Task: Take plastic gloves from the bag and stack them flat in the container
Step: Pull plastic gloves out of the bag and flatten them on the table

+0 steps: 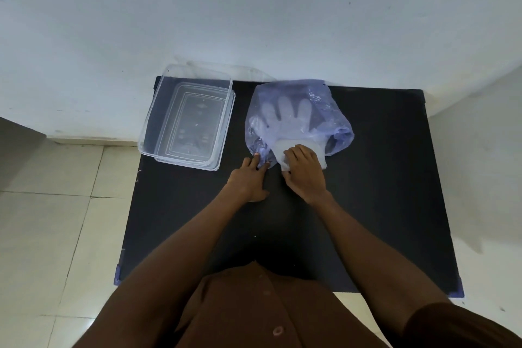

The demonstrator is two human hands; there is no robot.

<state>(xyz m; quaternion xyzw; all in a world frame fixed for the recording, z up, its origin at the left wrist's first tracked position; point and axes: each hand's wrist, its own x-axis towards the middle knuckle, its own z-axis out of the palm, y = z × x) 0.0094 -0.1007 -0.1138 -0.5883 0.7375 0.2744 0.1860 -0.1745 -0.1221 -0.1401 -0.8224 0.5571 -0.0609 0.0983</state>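
A translucent bluish plastic bag (319, 99) lies on the black table (381, 178), its mouth facing me. Inside it a stack of clear plastic gloves (288, 114) shows through, fingers pointing away. The gloves' white cuff end (281, 150) sticks out of the mouth. My right hand (303, 175) is closed on that cuff end. My left hand (250, 178) presses its fingertips on the bag's lower left edge. A clear rectangular container (158, 121) stands at the table's far left with nothing in it.
A white wall runs behind the table and along its right side. Pale floor tiles (50, 220) lie to the left. The container overhangs the table's left edge slightly. My brown shirt fills the bottom of the view.
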